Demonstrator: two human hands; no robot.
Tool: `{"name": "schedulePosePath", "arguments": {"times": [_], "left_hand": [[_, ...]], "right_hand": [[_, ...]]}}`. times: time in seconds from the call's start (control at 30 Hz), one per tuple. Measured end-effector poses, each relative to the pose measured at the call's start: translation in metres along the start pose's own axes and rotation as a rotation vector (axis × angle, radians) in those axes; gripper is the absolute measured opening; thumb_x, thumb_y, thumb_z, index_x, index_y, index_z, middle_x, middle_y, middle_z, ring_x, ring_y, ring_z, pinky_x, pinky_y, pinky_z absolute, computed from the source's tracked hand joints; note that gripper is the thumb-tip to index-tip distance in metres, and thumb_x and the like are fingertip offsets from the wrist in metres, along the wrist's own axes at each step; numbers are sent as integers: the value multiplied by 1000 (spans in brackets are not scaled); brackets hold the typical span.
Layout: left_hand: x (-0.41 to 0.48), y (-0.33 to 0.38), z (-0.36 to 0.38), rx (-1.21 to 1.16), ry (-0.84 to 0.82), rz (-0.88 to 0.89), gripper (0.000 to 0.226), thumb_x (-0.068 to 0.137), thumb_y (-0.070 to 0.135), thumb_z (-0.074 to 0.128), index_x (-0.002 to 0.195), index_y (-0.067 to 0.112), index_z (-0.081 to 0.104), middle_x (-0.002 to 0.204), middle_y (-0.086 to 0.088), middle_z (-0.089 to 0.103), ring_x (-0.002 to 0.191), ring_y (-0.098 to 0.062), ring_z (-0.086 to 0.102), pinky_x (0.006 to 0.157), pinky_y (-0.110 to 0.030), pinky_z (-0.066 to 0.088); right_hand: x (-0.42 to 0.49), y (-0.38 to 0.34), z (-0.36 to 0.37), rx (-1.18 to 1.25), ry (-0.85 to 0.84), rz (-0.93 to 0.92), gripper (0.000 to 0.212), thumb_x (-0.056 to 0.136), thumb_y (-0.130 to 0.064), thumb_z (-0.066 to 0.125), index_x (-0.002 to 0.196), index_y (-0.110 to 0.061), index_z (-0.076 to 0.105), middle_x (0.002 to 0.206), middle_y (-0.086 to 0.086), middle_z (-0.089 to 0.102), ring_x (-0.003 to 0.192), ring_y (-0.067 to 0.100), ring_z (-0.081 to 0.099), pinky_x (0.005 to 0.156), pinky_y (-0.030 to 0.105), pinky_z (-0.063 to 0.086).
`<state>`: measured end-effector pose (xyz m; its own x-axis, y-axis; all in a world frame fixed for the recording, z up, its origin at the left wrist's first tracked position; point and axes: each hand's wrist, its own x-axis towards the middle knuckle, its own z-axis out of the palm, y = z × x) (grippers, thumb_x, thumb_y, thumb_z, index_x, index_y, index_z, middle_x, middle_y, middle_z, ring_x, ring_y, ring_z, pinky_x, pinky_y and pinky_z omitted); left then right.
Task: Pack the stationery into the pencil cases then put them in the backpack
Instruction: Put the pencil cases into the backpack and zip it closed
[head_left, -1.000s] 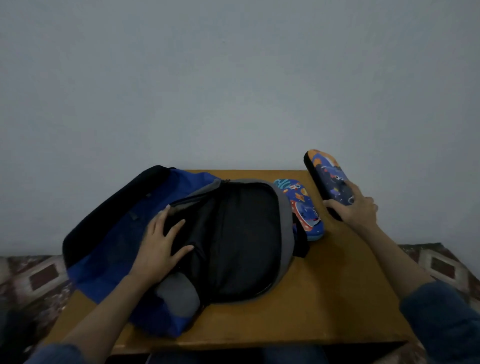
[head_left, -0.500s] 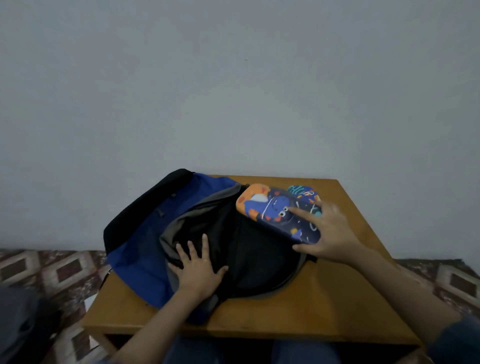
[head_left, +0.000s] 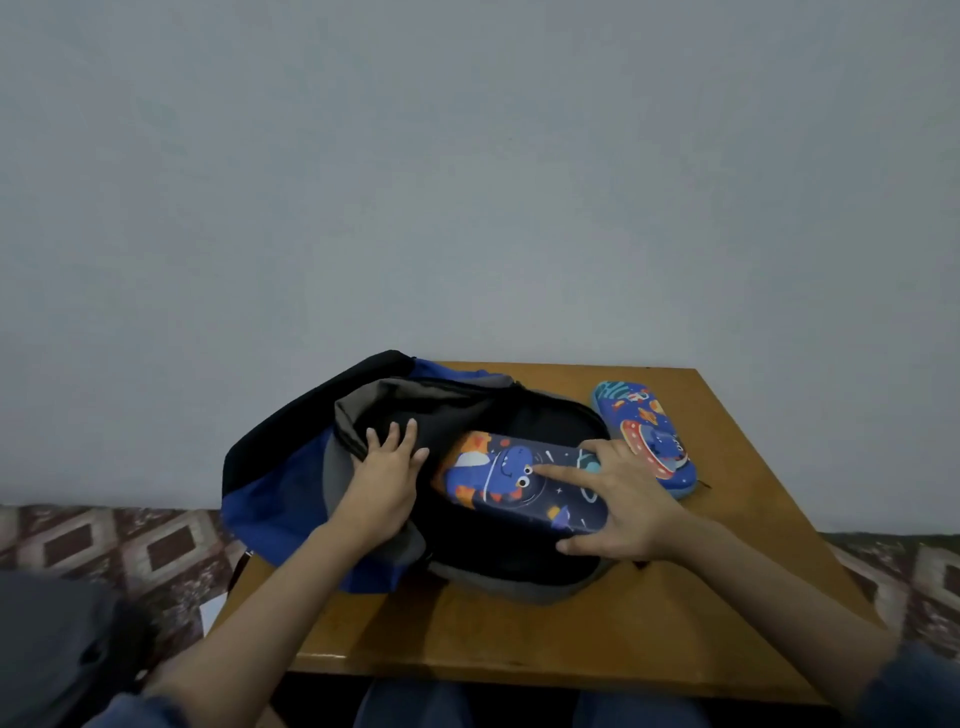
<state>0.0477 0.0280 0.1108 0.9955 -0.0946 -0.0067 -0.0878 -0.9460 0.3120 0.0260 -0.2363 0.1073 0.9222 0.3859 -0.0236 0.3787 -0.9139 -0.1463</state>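
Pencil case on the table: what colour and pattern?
The pencil case is blue with orange-red cartoon prints; head view.

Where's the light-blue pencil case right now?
Head view, right of centre: the light-blue pencil case lies far right on the table, beside the open backpack, beyond the right hand.

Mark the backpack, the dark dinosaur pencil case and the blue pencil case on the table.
backpack (head_left: 278, 496): head view, blue outer fabric at left
dark dinosaur pencil case (head_left: 501, 480): head view, dinosaur print on lid
blue pencil case (head_left: 644, 431): head view, middle of lid
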Motion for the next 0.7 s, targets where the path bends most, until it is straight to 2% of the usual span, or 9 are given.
{"name": "schedulePosePath", "arguments": {"times": [0.13,0.27,0.43,0.57,0.7], "left_hand": [[3,-1,1,-60,25,-2,51,103,20,24,150,16,6,158,-9,4,144,-35,-6,114,-53,12],[3,2,0,-93,54,11,51,103,22,22,150,18,2,158,-7,1,144,-32,-9,114,-51,9],[7,-1,3,-95,63,24,51,103,25,20,150,19,3,158,-6,3,144,-30,-9,114,-51,10],[8,-14,13,-115,51,-6,51,102,25,22,150,20,3,158,-6,3,144,-29,-9,115,-52,12],[6,-17,21,-129,44,-8,51,102,23,24,150,20,5,158,-5,5,144,-28,-9,115,-47,15]], "right_hand": [[22,-22,11,62,-5,-78,84,63,-71,50,140,-51,22,139,4,26,128,20,21,104,35,23],[44,-43,24,121,20,-99,91,57,-76,47,139,-43,26,135,4,30,127,22,23,103,37,25],[63,-68,36,200,66,-104,74,70,-61,68,129,-28,41,138,5,31,131,23,25,104,40,27],[65,-71,49,218,-5,-94,77,71,-62,67,133,-26,41,152,5,18,142,22,11,112,43,18],[62,-69,55,101,-27,-126,74,78,-63,58,140,-28,36,158,6,5,146,21,3,117,45,3]]}}
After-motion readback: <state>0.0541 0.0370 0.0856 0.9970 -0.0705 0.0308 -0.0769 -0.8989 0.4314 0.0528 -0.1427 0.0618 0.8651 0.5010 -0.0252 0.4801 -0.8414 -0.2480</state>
